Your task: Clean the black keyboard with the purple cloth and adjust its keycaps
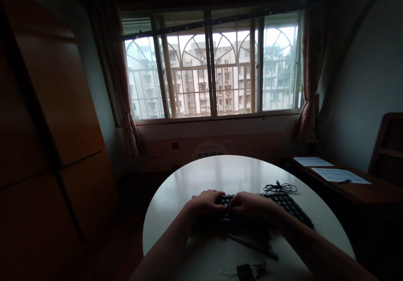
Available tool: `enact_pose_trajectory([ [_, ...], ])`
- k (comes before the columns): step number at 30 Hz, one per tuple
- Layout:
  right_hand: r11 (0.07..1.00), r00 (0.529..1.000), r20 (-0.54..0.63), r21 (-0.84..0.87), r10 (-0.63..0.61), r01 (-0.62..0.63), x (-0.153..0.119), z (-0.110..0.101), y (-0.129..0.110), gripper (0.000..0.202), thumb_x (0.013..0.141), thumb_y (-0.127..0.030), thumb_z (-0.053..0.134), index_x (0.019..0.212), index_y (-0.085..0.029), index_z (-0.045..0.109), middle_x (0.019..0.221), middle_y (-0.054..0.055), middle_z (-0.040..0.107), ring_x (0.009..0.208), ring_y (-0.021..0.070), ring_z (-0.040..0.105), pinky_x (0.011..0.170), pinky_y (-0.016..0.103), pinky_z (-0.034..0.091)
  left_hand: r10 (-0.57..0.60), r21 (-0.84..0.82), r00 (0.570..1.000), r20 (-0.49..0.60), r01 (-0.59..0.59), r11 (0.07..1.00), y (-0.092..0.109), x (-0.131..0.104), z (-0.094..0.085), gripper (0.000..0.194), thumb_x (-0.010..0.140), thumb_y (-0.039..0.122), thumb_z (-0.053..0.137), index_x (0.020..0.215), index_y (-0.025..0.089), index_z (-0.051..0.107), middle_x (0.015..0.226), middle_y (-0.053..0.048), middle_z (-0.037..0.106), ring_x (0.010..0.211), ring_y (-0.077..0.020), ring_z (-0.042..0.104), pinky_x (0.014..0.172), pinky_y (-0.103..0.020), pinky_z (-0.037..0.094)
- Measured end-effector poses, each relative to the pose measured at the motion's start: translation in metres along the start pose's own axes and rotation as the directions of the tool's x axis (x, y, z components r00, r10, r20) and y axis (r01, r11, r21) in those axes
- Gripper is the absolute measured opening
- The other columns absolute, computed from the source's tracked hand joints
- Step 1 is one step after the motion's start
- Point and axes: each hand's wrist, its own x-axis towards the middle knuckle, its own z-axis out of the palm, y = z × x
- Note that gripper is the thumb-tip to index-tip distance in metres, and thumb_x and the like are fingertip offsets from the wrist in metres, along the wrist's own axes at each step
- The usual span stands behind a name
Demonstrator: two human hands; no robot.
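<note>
A black keyboard (pixel 291 209) lies on the round white table (pixel 166 214), partly covered by my hands and forearms. My left hand (pixel 206 201) rests on its left part, with the thumb and fingers apart. Close beside it, my right hand (pixel 250 204) is closed, its fingers curled down at the keys. Whatever may be between those fingertips is too dark and small to make out. Behind the keyboard's right end sits a coiled black cable (pixel 280 187). Nearer to me lies a thin dark stick-like tool (pixel 253 247).
A small black block-shaped item (pixel 244 271) with thin pieces around it lies at the near edge of view. To the right, a brown wooden table (pixel 385 193) bears paper sheets (pixel 340 175). A wooden cabinet (pixel 59 105) stands left, and a barred window is ahead.
</note>
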Motion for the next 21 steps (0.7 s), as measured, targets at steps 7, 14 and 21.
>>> enact_pose_trajectory([
  [7, 1.000, 0.999, -0.042, -0.016, -0.014, 0.014, 0.0023, 0.0019, 0.0008, 0.034, 0.085, -0.034, 0.052, 0.110, -0.025, 0.072, 0.099, 0.002, 0.073, 0.078, 0.0169, 0.064, 0.069, 0.025, 0.045, -0.020, -0.023, 1.000, 0.017, 0.021, 1.000, 0.0063, -0.0041, -0.0052, 0.072, 0.079, 0.068, 0.056, 0.140, 0.030, 0.045, 0.132, -0.009, 0.055, 0.118, -0.0344, 0.051, 0.094, -0.043, 0.044],
  [14, 0.999, 0.996, -0.072, -0.015, -0.051, 0.050, 0.0048, 0.0048, 0.0037, 0.034, 0.084, -0.034, 0.053, 0.111, -0.024, 0.071, 0.099, 0.004, 0.073, 0.079, 0.0184, 0.065, 0.071, 0.026, 0.046, -0.007, -0.011, 1.000, 0.004, 0.008, 1.000, 0.0053, -0.0027, -0.0035, 0.069, 0.080, 0.065, 0.057, 0.139, 0.030, 0.047, 0.131, -0.009, 0.056, 0.118, -0.0339, 0.051, 0.094, -0.042, 0.043],
  [21, 0.999, 0.997, -0.057, -0.010, -0.048, 0.048, 0.0044, 0.0038, 0.0032, 0.035, 0.084, -0.033, 0.054, 0.114, -0.024, 0.070, 0.103, 0.003, 0.073, 0.082, 0.0183, 0.065, 0.074, 0.026, 0.046, -0.005, -0.033, 1.000, 0.013, 0.005, 0.999, 0.0059, -0.0029, -0.0046, 0.069, 0.080, 0.066, 0.057, 0.138, 0.030, 0.047, 0.132, -0.009, 0.055, 0.118, -0.0339, 0.052, 0.094, -0.042, 0.044],
])
